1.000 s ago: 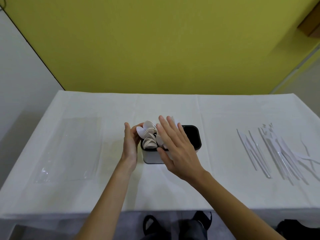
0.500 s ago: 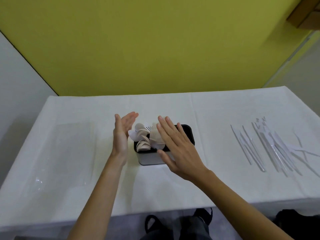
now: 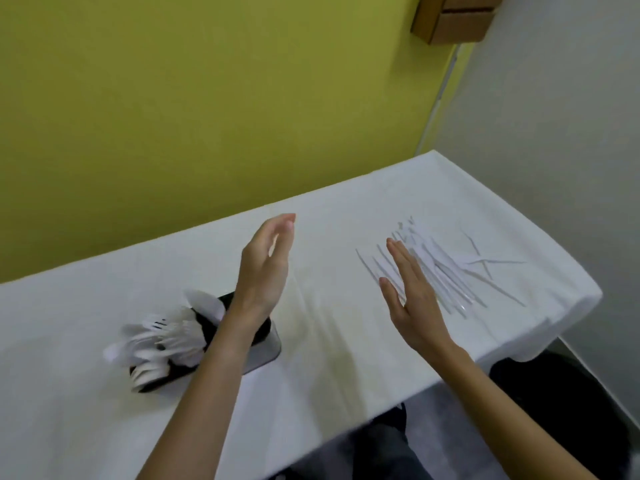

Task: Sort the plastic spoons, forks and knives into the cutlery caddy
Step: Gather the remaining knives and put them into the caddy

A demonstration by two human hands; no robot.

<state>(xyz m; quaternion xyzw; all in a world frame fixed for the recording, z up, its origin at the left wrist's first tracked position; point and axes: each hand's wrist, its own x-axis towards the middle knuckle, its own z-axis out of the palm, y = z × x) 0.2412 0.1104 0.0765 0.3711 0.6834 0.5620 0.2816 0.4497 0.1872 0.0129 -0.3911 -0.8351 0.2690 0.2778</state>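
Table (image 3: 329, 341), draped in a white cloth, carries everything. The cutlery caddy (image 3: 268, 346) stands at its near left, a grey-walled box with a black rim. White spoons and forks (image 3: 162, 337) stand crowded in its left end and fan outward to the left. The view is blurred there, so I cannot tell which compartment holds which. The loose cutlery (image 3: 450, 275) lies well apart at the right, near the table's end. It is a spread of long, thin, flat white pieces, roughly parallel and overlapping, with two crossed at the far side. Most look like knives, but the far tips are too small to tell.

The left hand (image 3: 265, 268) is raised edge-on between caddy and pile, fingers straight and holding nothing. Its forearm crosses in front of the caddy. The right hand (image 3: 412, 292) is flat and empty, fingers extended, over the near-left edge of the pile. I cannot tell whether it touches.

The likely trouble is the pickup. Slim pieces lying flush on cloth give little to grip, so a sweep may gather mixed kinds or push some off the table's end. The left forearm, so close to the caddy, could knock the leaning handles or tip the box.
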